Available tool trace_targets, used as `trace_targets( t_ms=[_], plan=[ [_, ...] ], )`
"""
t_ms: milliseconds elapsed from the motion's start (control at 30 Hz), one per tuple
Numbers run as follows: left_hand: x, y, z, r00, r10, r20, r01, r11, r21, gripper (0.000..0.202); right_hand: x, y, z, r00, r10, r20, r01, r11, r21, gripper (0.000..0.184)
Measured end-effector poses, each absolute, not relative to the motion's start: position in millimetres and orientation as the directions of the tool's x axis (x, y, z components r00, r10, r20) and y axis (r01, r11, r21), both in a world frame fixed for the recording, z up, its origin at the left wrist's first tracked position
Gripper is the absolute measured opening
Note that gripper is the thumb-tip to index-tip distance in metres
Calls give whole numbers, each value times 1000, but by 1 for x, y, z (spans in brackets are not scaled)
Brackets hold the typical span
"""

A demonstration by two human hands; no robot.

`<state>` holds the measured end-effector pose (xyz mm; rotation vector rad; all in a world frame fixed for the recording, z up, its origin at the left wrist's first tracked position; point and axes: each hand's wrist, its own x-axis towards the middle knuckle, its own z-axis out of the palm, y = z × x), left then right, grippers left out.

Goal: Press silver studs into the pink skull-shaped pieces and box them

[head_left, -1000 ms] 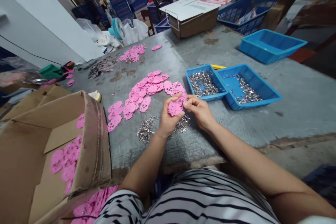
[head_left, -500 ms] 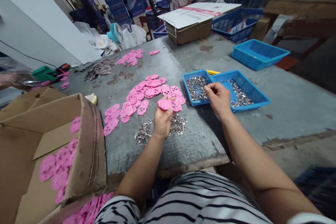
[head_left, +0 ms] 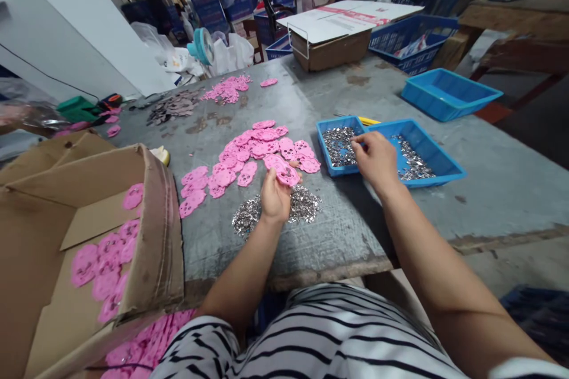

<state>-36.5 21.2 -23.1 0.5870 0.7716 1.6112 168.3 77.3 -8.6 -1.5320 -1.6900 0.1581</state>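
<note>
Just above the counter, close in front of the striped shirt, the left hand grips a pink piece with holes in it between thumb and fingers. Below that hand and to either side of its wrist, small silvery metal bits lie heaped on the counter. Over to its right, the right hand reaches over the right side of a small blue tray, which holds more metal bits; its thumb and fingertips are drawn together, though whether they pinch a bit I cannot tell at this size. Partly covered by that hand, a larger blue tray stands to its right with metal bits inside. Just beyond the left hand, many pink cutouts lie overlapping on the counter; well to its left stands an open cardboard box with others inside.
</note>
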Motion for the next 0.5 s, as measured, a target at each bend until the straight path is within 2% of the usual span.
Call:
trace_targets(
  t_ms=[67,133,200,267,333,400,500],
  plan=[
    [-38,22,-20,-214,976,-48,-655,-107,748,37,152,63,-6,-101,892,440,708,375,-599,15],
    [-40,23,-18,-246,968,-56,-651,-122,749,41,135,49,-6,-360,890,281,675,456,-580,13],
    [-41,24,-15,-268,961,-70,-650,-127,749,44,122,40,-10,-513,855,81,711,476,-517,15],
    [-41,24,-13,-274,957,-95,-662,-116,740,46,114,35,-14,-525,849,-56,785,459,-416,16],
    [-40,23,-11,-273,955,-116,-676,-104,729,47,112,35,-18,-500,858,-121,833,439,-337,16],
    [-39,23,-9,-269,955,-122,-680,-99,726,47,114,37,-21,-505,850,-151,839,442,-318,15],
    [-38,21,-8,-258,959,-120,-681,-93,727,47,116,40,-23,-521,840,-151,821,444,-360,13]
  ],
)
